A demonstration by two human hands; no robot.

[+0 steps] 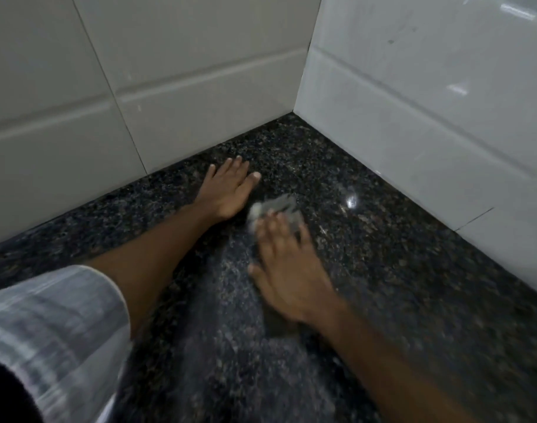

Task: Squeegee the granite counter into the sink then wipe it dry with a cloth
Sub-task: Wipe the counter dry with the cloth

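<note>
R fingertips (271,222) are bent down over a small grey cloth (281,206), pinning it flat to the granite counter (398,270); fingers fairly close together, thumb out to the side, and the whole right hand (287,270) is motion-blurred, so prob mid-wipe. Cloth sticks out ahead of the fingertips, near the back corner where the two tiled walls (175,96) meet. L fingers (230,166) are spread wide and laid flat on the stone w/ nothing in them; left hand (227,190) sits just beside the cloth, closer to the back wall, looks like a brace while leaning in. Striped sleeve (53,325) on the L arm fills the near-left of the view. Progress, as a judgement: no squeegee in sight and no sink in view, cloth is already in use, so squeegee stage is likely done and this is the dry-wipe stage. A paler hazy band (224,300) runs along the counter btwn the forearms, poss leftover damp or smear, can't tell which. Stone to the right shines w/ a light glint. Left to do: prob that band plus whatever counter lies out of frame.
</note>
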